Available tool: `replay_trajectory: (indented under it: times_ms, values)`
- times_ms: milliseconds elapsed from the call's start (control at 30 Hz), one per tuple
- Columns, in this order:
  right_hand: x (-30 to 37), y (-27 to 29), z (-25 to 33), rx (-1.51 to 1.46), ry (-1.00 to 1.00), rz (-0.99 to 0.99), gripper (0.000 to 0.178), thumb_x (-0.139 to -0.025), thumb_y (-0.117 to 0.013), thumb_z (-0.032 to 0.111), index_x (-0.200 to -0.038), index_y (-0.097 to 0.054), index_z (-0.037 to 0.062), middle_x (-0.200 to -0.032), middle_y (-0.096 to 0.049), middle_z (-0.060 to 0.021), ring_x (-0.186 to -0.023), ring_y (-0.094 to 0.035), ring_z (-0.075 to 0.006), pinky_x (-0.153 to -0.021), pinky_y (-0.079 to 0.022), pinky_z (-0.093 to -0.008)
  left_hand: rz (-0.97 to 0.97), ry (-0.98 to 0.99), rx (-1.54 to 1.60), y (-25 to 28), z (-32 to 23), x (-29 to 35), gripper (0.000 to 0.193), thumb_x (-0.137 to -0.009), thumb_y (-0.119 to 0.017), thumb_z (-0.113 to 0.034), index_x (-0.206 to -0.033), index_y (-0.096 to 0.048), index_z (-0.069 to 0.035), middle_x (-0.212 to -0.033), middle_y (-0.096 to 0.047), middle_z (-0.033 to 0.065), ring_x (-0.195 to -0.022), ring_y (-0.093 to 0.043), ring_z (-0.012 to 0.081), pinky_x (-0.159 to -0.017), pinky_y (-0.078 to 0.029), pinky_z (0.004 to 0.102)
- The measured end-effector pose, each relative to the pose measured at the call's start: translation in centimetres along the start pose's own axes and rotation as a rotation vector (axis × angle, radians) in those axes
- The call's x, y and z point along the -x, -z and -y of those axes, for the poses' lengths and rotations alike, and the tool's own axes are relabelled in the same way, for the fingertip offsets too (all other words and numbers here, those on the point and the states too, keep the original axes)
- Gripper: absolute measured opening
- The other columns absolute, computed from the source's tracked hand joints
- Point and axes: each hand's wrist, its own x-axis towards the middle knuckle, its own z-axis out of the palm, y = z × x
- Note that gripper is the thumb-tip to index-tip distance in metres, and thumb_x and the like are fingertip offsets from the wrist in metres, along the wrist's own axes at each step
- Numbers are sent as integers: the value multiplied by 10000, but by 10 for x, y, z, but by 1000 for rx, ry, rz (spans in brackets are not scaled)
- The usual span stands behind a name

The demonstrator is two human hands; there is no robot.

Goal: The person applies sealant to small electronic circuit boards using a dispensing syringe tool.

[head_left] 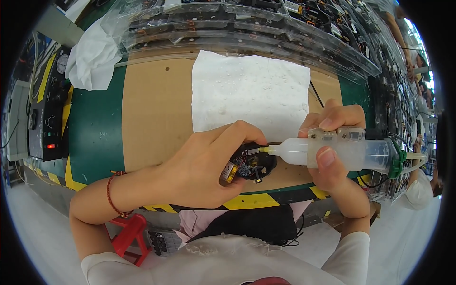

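My left hand (202,161) is closed around a small black electronic housing (259,166), with its inside facing up. Wires, a circuit board and a yellow-edged battery show in it. In my right hand (332,147) lies a clear dispensing syringe (294,151) filled with whitish material, held level. Its yellow needle tip points left and reaches the housing's upper edge; whether it touches cannot be made out. A green cap with a tube closes the syringe's right end. Beyond both hands, a white cloth (249,90) dotted with small blobs is spread on brown board.
Stacked clear trays (247,28) of electronic parts line the back and right. A black dispenser box (50,111) with a gauge and lit red switch stands left, near a crumpled white cloth (95,57). Yellow-black tape (251,201) marks the table's front edge. Below is a red stool (130,235).
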Motion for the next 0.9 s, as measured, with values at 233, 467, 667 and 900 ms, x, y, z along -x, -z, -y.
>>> replay_trajectory:
  times_ms: [233,467,667,900]
  values:
    - [1,0,3,-15,-51,-25,424,-693,-677,336,-894,-400,86,-734,-397,-37,-606,-445,-112,-579,-404,-243,3,11,11,0,-1,0,493,-652,-668,-10,-1076,-418,-7,-867,-579,85,-623,-584,87,-491,-434,187]
    - [2,2,5,6,-51,-36,419,-688,-668,334,-890,-397,86,-732,-386,-32,-601,-412,-106,-576,-389,-245,19,38,11,0,-1,0,489,-653,-668,-11,-1074,-419,-8,-847,-584,74,-604,-578,76,-465,-414,175]
    - [5,2,11,42,-115,-90,424,-688,-671,339,-883,-393,86,-730,-375,-25,-608,-394,-106,-590,-387,-250,8,68,32,0,-2,0,494,-647,-673,-13,-1072,-422,-10,-861,-587,78,-602,-578,72,-460,-407,172]
    - [9,3,20,96,-102,-2,403,-685,-688,316,-880,-390,126,-721,-354,-27,-634,-376,-131,-638,-383,-287,10,125,38,2,-6,0,473,-622,-660,-17,-1037,-434,-29,-900,-569,141,-804,-589,313,-671,-478,341]
